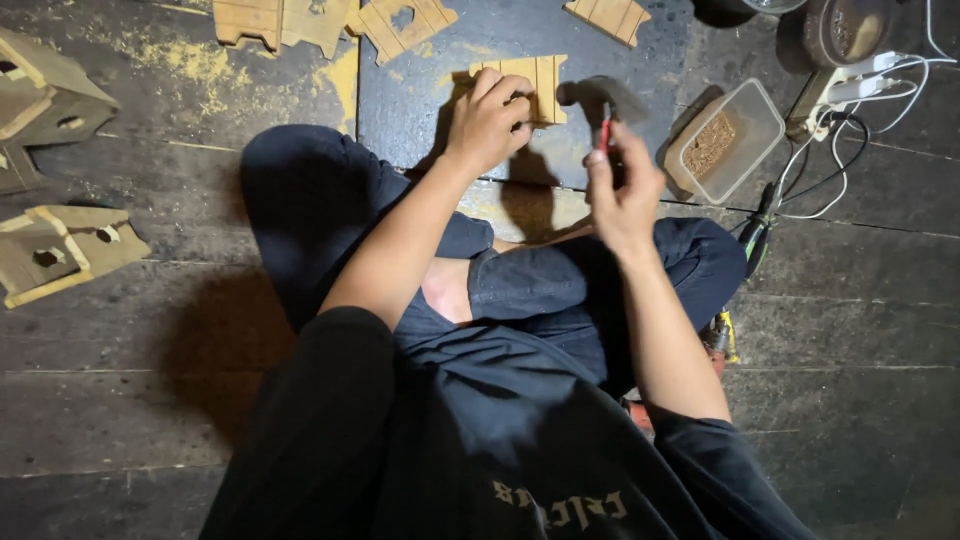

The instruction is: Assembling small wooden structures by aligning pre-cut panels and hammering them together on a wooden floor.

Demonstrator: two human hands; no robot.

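I sit cross-legged on a dark floor. My left hand point(490, 120) rests on a small wooden slatted panel point(540, 85), fingers curled on its near edge, pressing it to a dark slab point(430, 110). My right hand point(622, 195) grips the red handle of a hammer point(597, 100), whose blurred head hangs just right of the panel.
A clear plastic tub of small nails point(722, 140) stands to the right. A power strip with white cables point(850, 90) lies at the far right. Wooden birdhouses point(60, 250) sit at the left. More wooden cut panels point(330, 22) lie at the top.
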